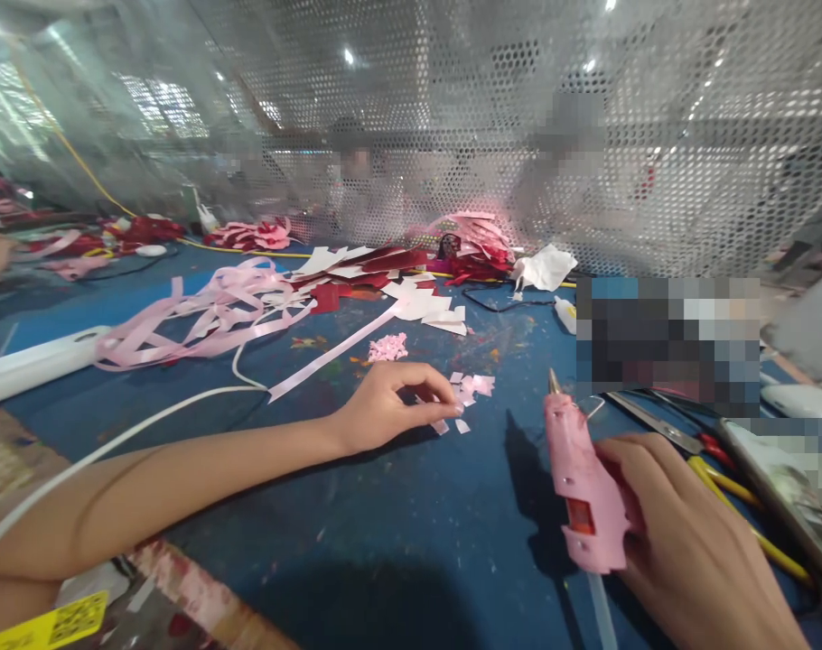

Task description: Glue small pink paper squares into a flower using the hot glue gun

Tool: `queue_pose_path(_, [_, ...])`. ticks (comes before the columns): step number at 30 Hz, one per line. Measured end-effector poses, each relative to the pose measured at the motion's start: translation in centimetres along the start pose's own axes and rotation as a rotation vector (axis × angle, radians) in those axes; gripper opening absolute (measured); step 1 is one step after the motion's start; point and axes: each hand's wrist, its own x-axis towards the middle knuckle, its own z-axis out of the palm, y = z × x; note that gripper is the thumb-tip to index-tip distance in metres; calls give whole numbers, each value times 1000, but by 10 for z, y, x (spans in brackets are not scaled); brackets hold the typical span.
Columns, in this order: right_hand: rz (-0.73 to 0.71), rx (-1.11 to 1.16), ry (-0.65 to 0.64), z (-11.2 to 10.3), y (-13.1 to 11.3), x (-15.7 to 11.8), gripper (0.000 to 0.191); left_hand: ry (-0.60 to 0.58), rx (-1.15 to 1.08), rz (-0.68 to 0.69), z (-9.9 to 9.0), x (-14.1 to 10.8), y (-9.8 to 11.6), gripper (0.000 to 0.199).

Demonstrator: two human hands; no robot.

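Note:
My right hand is wrapped round a pink hot glue gun, whose metal nozzle points away from me. A clear glue stick sticks out of its back end. My left hand rests low over the table with thumb and forefinger brought together at the tips. Those fingertips touch a scatter of small cut pink ribbon pieces; whether one is pinched between them is hidden. Just beyond that hand lies a little heap of folded pink bits. A pink ribbon strip runs diagonally behind my left wrist.
Loose pink ribbon and white and red scraps cover the table's far middle. A white cable crosses my left forearm. Scissors, yellow-handled pliers and a phone lie at right. A perforated metal screen stands behind.

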Motion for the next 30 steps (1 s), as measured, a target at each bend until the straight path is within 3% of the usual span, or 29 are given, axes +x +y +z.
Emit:
queue_pose_path(5, [-22,126,24,1,8,0,27,85,-259,-212,25,9,3,24])
queue_pose_path(10, [38,201,78,-1,11,3,24,47,-391,-322,44,27,5,21])
queue_pose_path(12, [25,213,79,-3,10,4,22,46,-460,-335,46,33,3,18])
queue_pose_path(17, [-169,186,100,-9,5,5,18,81,-653,-366,43,38,-5,16])
queue_pose_path(21, [-229,135,74,-14,2,7,22,61,-614,-363,41,36,-1,9])
queue_pose_path(30, [-183,153,79,-14,1,6,14,46,-556,-352,45,38,-1,4])
